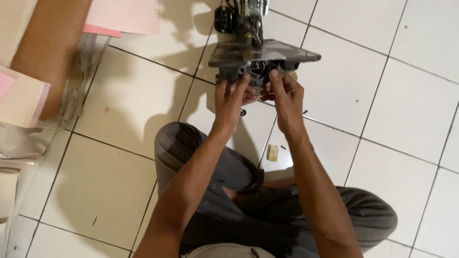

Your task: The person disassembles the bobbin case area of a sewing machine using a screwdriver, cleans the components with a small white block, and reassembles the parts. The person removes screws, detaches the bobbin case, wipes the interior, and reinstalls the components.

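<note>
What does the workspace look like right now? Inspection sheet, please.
Surface: white tiled floor with dark grout lines.
Job's things: dark metal machine with a flat grey base plate, lying on the floor; round fitting at its near edge.
Clutter: small pale block and a few tiny dark bits on the tiles.
Hands: left hand and right hand, both with fingertips at the machine's near edge; grip hidden.
Cables: nothing seen.
Surroundings: pink sheets, brown board, grey paper at left; the person sits cross-legged in grey trousers.
</note>
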`<state>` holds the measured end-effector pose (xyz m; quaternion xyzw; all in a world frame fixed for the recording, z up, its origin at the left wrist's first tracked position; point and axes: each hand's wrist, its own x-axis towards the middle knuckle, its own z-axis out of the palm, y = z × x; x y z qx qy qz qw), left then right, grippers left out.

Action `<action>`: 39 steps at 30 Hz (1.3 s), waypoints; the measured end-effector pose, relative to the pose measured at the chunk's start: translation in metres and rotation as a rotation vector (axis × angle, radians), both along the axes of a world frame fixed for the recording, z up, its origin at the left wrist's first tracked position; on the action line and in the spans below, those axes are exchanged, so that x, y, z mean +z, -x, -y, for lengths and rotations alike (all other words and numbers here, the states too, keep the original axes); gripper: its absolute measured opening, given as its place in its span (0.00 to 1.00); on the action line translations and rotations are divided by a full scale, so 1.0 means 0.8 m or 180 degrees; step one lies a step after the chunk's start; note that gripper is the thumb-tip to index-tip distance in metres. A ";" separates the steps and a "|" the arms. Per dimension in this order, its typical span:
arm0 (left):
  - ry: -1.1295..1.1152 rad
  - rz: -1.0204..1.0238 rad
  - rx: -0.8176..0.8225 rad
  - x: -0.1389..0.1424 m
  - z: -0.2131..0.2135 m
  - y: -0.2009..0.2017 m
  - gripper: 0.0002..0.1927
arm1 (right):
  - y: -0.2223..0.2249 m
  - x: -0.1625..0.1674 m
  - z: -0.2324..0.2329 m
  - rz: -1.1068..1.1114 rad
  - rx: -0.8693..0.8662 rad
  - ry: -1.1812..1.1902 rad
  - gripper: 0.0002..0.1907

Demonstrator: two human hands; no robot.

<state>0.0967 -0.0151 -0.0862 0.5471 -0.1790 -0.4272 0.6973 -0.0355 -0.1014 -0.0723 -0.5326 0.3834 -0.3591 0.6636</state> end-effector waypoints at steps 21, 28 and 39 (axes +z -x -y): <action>-0.0422 -0.0576 -0.0348 -0.107 -0.100 -0.008 0.27 | 0.174 -0.142 -0.085 -0.3450 0.0846 0.1545 0.10; -0.0380 -0.0139 -0.0503 -0.088 -0.094 -0.003 0.23 | 0.144 -0.123 -0.089 -0.3459 0.0739 0.1561 0.09; 0.0367 0.0044 -0.0054 0.021 0.001 0.009 0.17 | 0.031 0.100 -0.077 -0.1555 -0.0292 0.1880 0.08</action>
